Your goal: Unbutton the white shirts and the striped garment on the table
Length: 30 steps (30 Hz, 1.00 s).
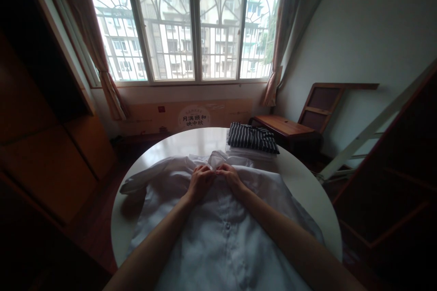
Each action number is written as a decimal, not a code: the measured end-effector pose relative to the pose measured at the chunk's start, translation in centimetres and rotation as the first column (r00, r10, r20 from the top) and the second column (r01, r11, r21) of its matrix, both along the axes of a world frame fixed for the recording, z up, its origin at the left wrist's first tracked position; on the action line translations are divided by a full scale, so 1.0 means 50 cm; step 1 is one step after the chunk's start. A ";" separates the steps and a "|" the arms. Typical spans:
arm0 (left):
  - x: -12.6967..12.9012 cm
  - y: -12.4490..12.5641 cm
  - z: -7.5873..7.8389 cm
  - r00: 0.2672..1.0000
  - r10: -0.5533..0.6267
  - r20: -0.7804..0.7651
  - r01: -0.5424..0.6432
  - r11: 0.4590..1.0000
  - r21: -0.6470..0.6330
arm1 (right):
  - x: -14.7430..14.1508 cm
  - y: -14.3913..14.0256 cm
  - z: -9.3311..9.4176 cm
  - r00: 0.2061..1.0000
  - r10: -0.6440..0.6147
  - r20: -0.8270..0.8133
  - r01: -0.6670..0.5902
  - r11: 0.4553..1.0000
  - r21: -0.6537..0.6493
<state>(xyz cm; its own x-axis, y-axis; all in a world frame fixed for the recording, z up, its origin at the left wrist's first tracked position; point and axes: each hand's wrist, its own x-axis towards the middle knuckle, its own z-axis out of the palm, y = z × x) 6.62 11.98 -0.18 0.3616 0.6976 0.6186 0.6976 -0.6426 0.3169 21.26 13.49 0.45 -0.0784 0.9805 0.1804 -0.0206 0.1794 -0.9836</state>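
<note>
Spreading across most of the round white worktop [307, 182], a white button-front shirt [218, 232] lies face up, its collar toward the window and one sleeve trailing off to the left. Beyond it, at the far edge, sits a folded dark striped garment [251, 137] on top of a folded white one. No containers are in view. At the shirt's collar, the left hand [200, 182] and right hand [230, 176] meet, each grip pinched closed on the fabric near the top of the placket. Judging from the loose cloth, a tug here could drag the shirt toward the near edge or crease the smooth front, and the glossy worktop would let it slide
</note>
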 end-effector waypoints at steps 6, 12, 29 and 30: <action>0.009 -0.006 0.009 0.998 0.046 -0.047 -0.044 0.998 0.050 | 0.002 0.004 -0.003 0.995 0.023 -0.099 -0.030 0.997 -0.078; 0.012 -0.014 0.015 0.987 0.117 -0.113 -0.106 0.989 0.104 | 0.008 0.016 -0.006 0.975 0.092 -0.201 -0.117 0.986 -0.115; 0.000 -0.008 0.013 0.982 0.064 -0.176 -0.038 0.988 0.149 | 0.014 0.014 -0.021 0.996 0.078 0.052 -0.084 0.988 0.130; 0.000 -0.008 0.012 0.982 0.064 -0.176 -0.038 0.989 0.146 | 0.014 0.013 -0.021 0.992 0.052 0.111 -0.070 0.984 0.167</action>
